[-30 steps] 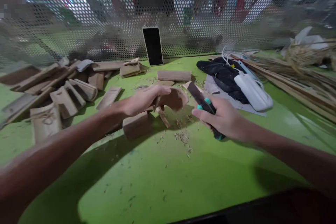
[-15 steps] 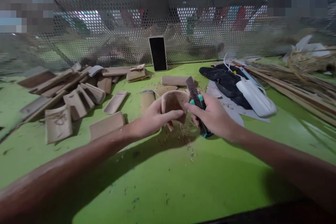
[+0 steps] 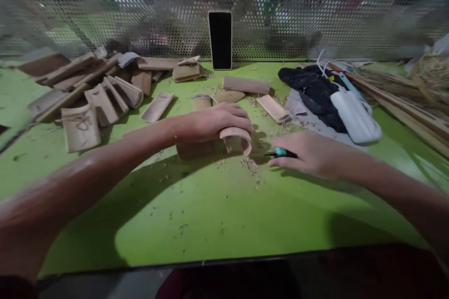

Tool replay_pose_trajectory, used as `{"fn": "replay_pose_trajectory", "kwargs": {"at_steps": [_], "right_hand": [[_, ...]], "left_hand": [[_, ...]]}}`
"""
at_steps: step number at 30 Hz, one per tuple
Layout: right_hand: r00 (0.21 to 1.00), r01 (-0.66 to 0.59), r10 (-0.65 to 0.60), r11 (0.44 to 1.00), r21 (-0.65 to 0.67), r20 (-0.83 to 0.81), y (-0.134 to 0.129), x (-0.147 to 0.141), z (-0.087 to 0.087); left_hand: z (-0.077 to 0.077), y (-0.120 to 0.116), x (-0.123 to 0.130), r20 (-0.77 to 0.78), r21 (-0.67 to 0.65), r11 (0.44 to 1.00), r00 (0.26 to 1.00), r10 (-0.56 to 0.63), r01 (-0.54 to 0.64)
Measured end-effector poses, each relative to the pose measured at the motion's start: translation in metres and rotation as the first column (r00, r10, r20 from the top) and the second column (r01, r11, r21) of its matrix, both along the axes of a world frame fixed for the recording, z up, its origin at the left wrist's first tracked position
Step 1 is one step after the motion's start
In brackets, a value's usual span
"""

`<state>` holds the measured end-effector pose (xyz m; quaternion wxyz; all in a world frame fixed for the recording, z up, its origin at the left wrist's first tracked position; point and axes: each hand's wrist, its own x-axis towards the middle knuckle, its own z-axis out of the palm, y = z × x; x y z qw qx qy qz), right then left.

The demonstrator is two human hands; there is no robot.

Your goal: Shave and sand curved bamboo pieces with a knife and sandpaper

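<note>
My left hand (image 3: 222, 120) is closed from above over a curved bamboo piece (image 3: 242, 137), whose arched end faces me with the hollow side down, close to the green table (image 3: 217, 224). My fingers hide most of its length. To its right, my right hand (image 3: 310, 153) is wrapped round a utility knife (image 3: 281, 151) with a black and teal body, low over the table and apart from the bamboo. Most of the knife is hidden in my palm. Small shavings (image 3: 249, 166) lie between the two hands.
Several split bamboo pieces (image 3: 101, 103) are heaped at the left. A phone (image 3: 220, 39) stands against the perforated metal screen (image 3: 280, 32). Dark gloves (image 3: 314, 91), a white power bank-like block (image 3: 356, 117) and long bamboo strips (image 3: 403, 107) lie at the right.
My left hand has turned the bamboo piece hollow side down and lowered it. My right hand has moved right, away from it, tipping the knife down flat. The view has tilted downward.
</note>
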<state>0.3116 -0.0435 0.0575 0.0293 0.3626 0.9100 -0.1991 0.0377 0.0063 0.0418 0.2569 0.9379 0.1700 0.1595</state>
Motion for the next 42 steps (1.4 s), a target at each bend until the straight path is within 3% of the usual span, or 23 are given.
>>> {"fn": "replay_pose_trajectory", "kwargs": {"at_steps": [4, 9, 12, 15, 18, 26, 34, 42], "right_hand": [[0.990, -0.067, 0.042, 0.980, 0.185, 0.131, -0.003, -0.009, -0.022], [0.966, -0.255, 0.192, 0.806, 0.534, 0.171, -0.005, -0.008, -0.043], [0.939, -0.335, 0.209, 0.739, 0.585, 0.274, -0.008, -0.013, -0.042], [0.916, -0.385, 0.218, 0.715, 0.583, 0.338, -0.008, -0.019, -0.038], [0.907, -0.406, 0.239, 0.715, 0.569, 0.347, -0.005, -0.021, -0.038], [0.922, -0.374, 0.260, 0.787, 0.491, 0.286, 0.004, -0.022, -0.051], [0.910, -0.371, 0.214, 0.803, 0.466, 0.356, 0.002, -0.026, -0.043], [0.920, -0.353, 0.215, 0.815, 0.459, 0.327, 0.004, -0.024, -0.045]], "left_hand": [[-0.003, -0.001, 0.013, -0.043, 0.038, 0.999, 0.999, -0.002, 0.004], [-0.012, -0.003, 0.007, -0.008, 0.031, 0.999, 1.000, -0.013, 0.013], [-0.016, -0.005, -0.001, -0.036, 0.074, 0.996, 0.998, -0.044, 0.046], [-0.017, -0.006, -0.005, -0.056, 0.104, 0.992, 0.996, -0.071, 0.076], [-0.015, -0.007, -0.007, -0.052, 0.089, 0.992, 0.995, -0.086, 0.090], [-0.016, -0.005, -0.004, -0.039, 0.033, 0.997, 0.996, -0.075, 0.077], [-0.015, -0.006, -0.001, -0.013, -0.028, 0.998, 0.999, -0.050, 0.049], [-0.022, -0.002, -0.001, -0.078, 0.106, 0.991, 0.994, -0.072, 0.080]]}}
